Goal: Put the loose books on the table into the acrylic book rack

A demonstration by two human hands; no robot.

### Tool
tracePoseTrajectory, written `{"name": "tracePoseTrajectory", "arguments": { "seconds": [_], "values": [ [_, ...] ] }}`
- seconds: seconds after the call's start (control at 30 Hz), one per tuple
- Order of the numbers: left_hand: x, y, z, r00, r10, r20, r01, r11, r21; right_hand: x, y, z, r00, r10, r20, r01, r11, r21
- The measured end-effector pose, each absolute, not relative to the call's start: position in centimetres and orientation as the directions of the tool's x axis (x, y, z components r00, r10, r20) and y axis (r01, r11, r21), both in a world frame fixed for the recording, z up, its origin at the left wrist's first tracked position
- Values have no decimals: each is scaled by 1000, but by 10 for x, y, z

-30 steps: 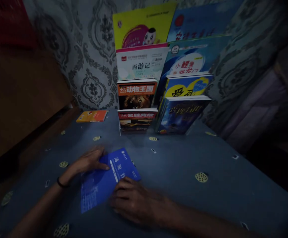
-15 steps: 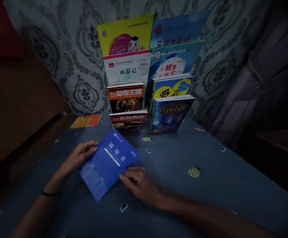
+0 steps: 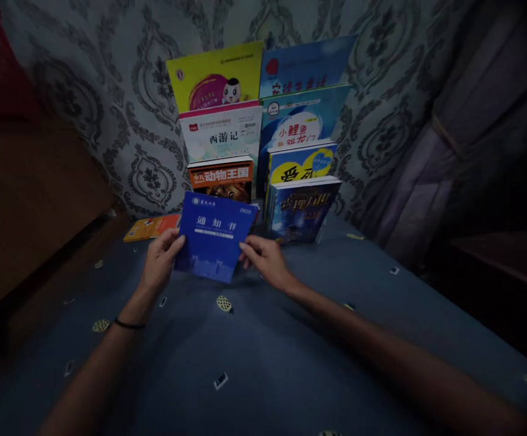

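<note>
Between my two hands a blue booklet (image 3: 213, 248) with white Chinese print and "2022" is held up, its cover towards me. My left hand (image 3: 160, 257) pinches its left edge, thumb on the cover. On the opposite edge, my right hand (image 3: 263, 257) grips with thumb and fingers. Right behind the booklet rises the left column of standing books, where the orange-topped book (image 3: 221, 175) is partly covered. The lowest book of that column is almost wholly hidden. To the right of it stands a dark blue book (image 3: 304, 212) at the front of the other column.
Taller books, a yellow one (image 3: 218, 72) and a blue one (image 3: 308, 63), stand at the back against the patterned wall (image 3: 149, 121). An orange book (image 3: 147, 228) lies flat at the left on the dark blue tablecloth (image 3: 272, 363). A tied curtain (image 3: 431, 157) hangs at the right.
Both hands have carried the blue booklet forward, up off the table area and in front of the left book column. It has turned from slanted to nearly straight. The camera view has shifted slightly.
</note>
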State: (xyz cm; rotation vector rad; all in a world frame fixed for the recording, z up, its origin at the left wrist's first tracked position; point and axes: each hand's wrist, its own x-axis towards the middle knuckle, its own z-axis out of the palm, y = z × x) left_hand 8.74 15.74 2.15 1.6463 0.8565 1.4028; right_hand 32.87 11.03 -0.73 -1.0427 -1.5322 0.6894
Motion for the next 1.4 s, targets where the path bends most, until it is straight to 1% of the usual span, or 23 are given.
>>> {"name": "tracePoseTrajectory", "arguments": {
  "seconds": [0.1,0.23,0.3,0.37,0.57,0.7,0.8,0.97,1.07,1.17,1.27,1.4],
  "values": [
    [103,174,35,69,818,571,30,-574,818,345,130,22,58,816,574,369,517,-772],
    [118,189,45,-25,738,674,82,-670,737,357,140,47,97,682,725,527,583,-618],
    [123,195,45,-43,709,704,99,-698,709,360,142,48,104,641,760,577,584,-571],
    [127,200,42,-41,698,715,127,-706,697,362,144,44,116,630,768,611,565,-555],
    [134,203,25,-43,692,721,195,-702,685,367,156,25,115,686,718,611,521,-596],
    [137,203,15,-45,719,693,246,-665,705,369,160,19,112,706,699,588,520,-619],
    [138,204,13,-30,713,700,261,-671,694,370,160,19,108,698,707,579,534,-616],
    [138,207,12,25,688,725,250,-707,662,373,160,20,105,659,745,605,552,-574],
    [136,209,7,78,677,732,326,-711,623,376,163,17,98,685,722,660,498,-562],
    [132,211,1,119,696,709,455,-672,584,379,165,13,68,729,681,713,442,-545],
    [130,213,-3,133,727,674,562,-615,552,380,165,9,19,764,645,772,399,-495],
    [128,213,-8,181,743,644,650,-582,489,379,166,3,0,821,571,850,301,-432]
  ]
}}
